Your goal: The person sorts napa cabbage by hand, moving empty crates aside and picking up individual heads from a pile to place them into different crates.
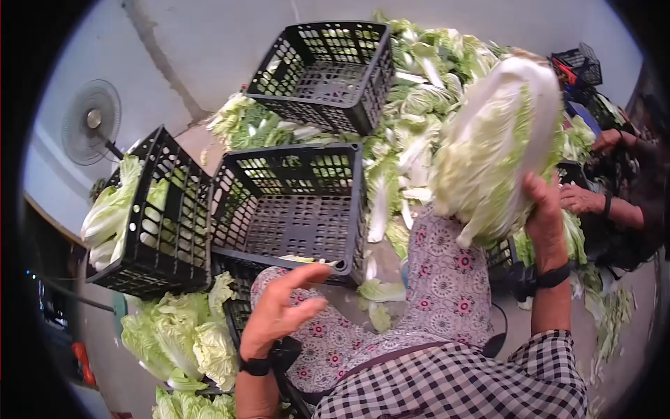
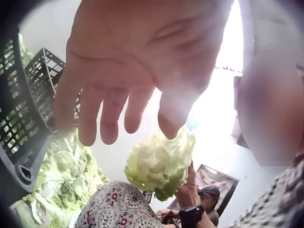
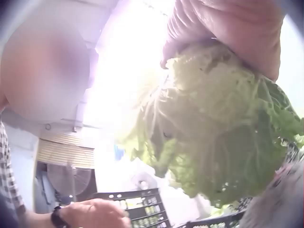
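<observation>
A large napa cabbage (image 1: 502,146) is held up at the right of the head view, above the right knee; the right hand (image 1: 546,213) grips its lower right side. The right wrist view has the leafy end of the cabbage (image 3: 213,123) hanging below the right hand (image 3: 232,33). Over the left knee, the left hand (image 1: 285,307) is raised with its fingers apart and holds nothing. Its palm and relaxed fingers fill the top of the left wrist view, where the left hand (image 2: 142,61) is apart from the cabbage (image 2: 161,164).
Two black crates (image 1: 356,209) with bare bottoms stand ahead. A tilted crate (image 1: 174,209) at left holds cabbages. Behind lies a cabbage pile (image 1: 419,105); more cabbages (image 1: 181,335) are at lower left. A fan (image 1: 92,120) stands far left, another person's hands (image 1: 585,200) at right.
</observation>
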Available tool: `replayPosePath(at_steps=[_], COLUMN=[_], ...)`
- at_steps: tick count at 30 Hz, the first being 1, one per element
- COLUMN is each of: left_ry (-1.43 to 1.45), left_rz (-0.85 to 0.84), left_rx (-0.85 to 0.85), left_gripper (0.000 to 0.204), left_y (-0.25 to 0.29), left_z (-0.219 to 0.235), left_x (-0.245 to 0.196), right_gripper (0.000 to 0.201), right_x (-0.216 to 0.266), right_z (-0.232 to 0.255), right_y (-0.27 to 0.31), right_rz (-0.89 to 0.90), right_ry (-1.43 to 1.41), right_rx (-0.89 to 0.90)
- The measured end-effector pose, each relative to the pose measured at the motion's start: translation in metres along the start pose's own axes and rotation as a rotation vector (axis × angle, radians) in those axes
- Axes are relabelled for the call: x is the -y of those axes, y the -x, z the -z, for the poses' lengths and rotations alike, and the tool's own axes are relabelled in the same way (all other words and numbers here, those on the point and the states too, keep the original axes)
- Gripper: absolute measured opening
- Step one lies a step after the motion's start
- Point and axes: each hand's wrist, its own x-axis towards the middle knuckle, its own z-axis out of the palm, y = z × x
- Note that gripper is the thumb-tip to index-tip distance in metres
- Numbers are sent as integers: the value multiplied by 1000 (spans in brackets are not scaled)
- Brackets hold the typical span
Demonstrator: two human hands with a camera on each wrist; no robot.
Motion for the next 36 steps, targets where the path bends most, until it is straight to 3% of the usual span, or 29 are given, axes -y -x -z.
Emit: replayPosePath(at_steps=[1,4,8,11,14,16,17,18,19,20,23,25,29,31,36], left_ry=[35,198,197,203,172,159,159,158,145,130,103,142,169,189,209], left_rz=[41,38,5,-12,-17,2,26,50,40,33,65,97,84,126,180], left_rx=[-47,-80,-32,0,47,75,84,91,78,62,38,37,25,13,44], left_gripper=[44,42,42,43,43,44,46,48,46,44,42,42,43,42,41], left_y=[5,3,-3,-11,-15,-15,-14,-12,-11,-8,1,7,14,16,14], left_z=[5,-7,-12,-24,-33,-35,-34,-34,-34,-35,-32,-32,-27,-24,-21], left_x=[5,17,29,31,33,37,40,42,42,41,42,48,63,57,58], right_gripper=[77,64,67,73,76,74,78,79,78,76,79,83,85,83,79], right_x=[15,52,86,93,82,54,34,4,-11,-46,-53,-47,-55,-44,-52], right_z=[-1,54,72,97,106,125,132,149,141,168,129,124,167,160,164], right_y=[4,-4,21,28,27,17,13,8,7,3,5,2,-4,1,8], right_rz=[47,243,322,341,343,293,178,188,13,91,-114,-98,8,-96,-81], right_ry=[35,256,419,742,928,1220,1497,1616,1541,1648,1844,1815,1706,1594,1680], right_rx=[-141,-48,-138,-258,-207,-206,-265,-169,-21,137,238,282,427,447,396])
